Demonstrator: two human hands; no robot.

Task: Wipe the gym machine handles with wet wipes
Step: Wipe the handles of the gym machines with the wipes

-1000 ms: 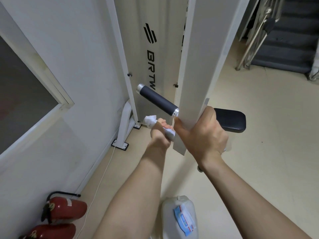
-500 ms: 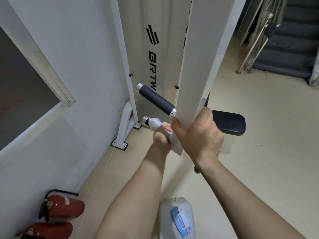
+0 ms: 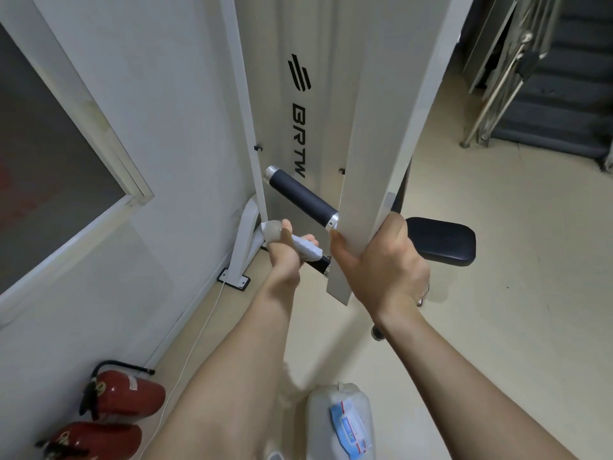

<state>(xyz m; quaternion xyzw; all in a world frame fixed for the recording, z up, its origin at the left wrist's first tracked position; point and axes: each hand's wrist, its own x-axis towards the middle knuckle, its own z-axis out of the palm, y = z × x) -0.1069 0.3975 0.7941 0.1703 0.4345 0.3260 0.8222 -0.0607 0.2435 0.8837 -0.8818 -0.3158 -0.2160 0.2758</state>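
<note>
**Fingers wrapped in a wipe around the lower handle, mid-clean**

Fingers (image 3: pixel 310 241) of left hand (image 3: pixel 285 255) clenched around a white wet wipe (image 3: pixel 306 249), itself curled over the lower handle (image 3: pixel 320 264) of the white gym machine. Only a short dark stub of that handle visible past the wipe, next to the post. Fingers of right hand (image 3: pixel 381 263) grasping the bottom edge of the white post (image 3: pixel 374 161), apparently to steady it.

Judged about partway: lower handle under the wipe now, upper handle (image 3: pixel 303 199) bare and dark just above, untouched by either hand. Impossible to tell whether already wiped. Any handles on the post's far side hidden.

Around: black padded seat (image 3: pixel 441 242) behind the right hand; two red fire extinguishers (image 3: pixel 129 398) lying on the floor at bottom left; a pale container with a blue-labelled wipe pack (image 3: pixel 348 433) near bottom centre; a thin white cable (image 3: pixel 195 340) trailing along the wall. Post itself blocking the view and crowding the left hand's stroke.
</note>
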